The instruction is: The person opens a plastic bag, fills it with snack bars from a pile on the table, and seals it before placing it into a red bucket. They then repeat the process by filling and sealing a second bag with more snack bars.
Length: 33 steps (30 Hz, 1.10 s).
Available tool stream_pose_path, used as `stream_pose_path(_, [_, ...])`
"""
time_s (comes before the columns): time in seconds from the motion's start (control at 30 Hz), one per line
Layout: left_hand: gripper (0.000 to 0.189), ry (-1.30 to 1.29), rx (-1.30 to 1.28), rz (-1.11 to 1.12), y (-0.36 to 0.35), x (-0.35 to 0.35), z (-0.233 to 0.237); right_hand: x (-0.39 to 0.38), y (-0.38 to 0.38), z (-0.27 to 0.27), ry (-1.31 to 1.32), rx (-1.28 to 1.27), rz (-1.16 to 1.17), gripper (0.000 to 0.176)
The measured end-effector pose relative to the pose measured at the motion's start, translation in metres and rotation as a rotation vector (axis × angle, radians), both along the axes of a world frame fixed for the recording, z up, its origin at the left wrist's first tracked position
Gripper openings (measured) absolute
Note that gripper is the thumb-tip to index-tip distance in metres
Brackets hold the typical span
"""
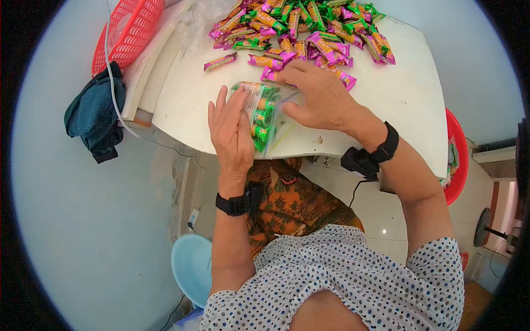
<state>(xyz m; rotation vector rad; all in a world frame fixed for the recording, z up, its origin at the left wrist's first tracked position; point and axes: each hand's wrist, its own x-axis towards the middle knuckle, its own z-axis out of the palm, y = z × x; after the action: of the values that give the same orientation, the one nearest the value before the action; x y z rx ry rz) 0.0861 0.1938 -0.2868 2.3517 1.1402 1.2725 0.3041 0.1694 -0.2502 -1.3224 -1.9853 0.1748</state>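
Note:
A clear plastic bag (264, 113) filled with several green-wrapped snack bars lies at the table's near edge. My left hand (231, 129) rests along the bag's left side, its fingers stretched out and partly over it. On the other side, my right hand (323, 94) is held with thumb and fingers apart, near the bag's open-looking right edge. Its fingertips come close to the purple-wrapped snack bars (269, 62); whether they touch anything is hard to see. One purple-wrapped bar (220, 62) lies apart at the left of the pile.
A heap of purple and green snack bars (298, 25) covers the far part of the white table (386, 105). A red basket (130, 33) and dark cloth (99, 110) are at left. A red tub (457, 160) stands at right, a blue basin (190, 265) below left.

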Motion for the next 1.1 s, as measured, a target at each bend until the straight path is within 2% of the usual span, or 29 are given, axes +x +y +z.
stream_pose_path(0.1, [0.036,-0.075,-0.006,0.011,-0.005,0.003,0.006,0.001,0.004,-0.005,0.019,0.142,0.114,0.063])
stream_pose_path(0.2, [0.037,-0.066,0.037,0.017,-0.003,0.002,0.004,-0.006,0.003,-0.008,-0.006,0.123,0.190,0.073])
stream_pose_path(0.6, [0.033,0.009,0.058,0.017,-0.004,0.003,0.003,-0.020,0.010,-0.014,-0.025,0.278,0.199,0.059])
stream_pose_path(0.7, [0.032,-0.054,0.051,0.004,-0.003,0.001,0.003,-0.006,0.005,0.002,0.015,0.151,0.214,0.063])
stream_pose_path(0.8, [0.031,-0.067,0.069,-0.014,-0.004,0.000,0.002,0.010,0.008,-0.001,-0.107,0.032,0.127,0.060])
stream_pose_path(0.93, [0.034,-0.019,0.202,-0.004,-0.011,-0.001,0.009,0.012,0.007,-0.005,-0.152,0.005,0.053,0.042])
stream_pose_path(1.1, [0.051,0.182,0.312,0.104,-0.069,0.002,0.021,0.018,0.014,0.004,0.027,-0.262,0.056,0.031])
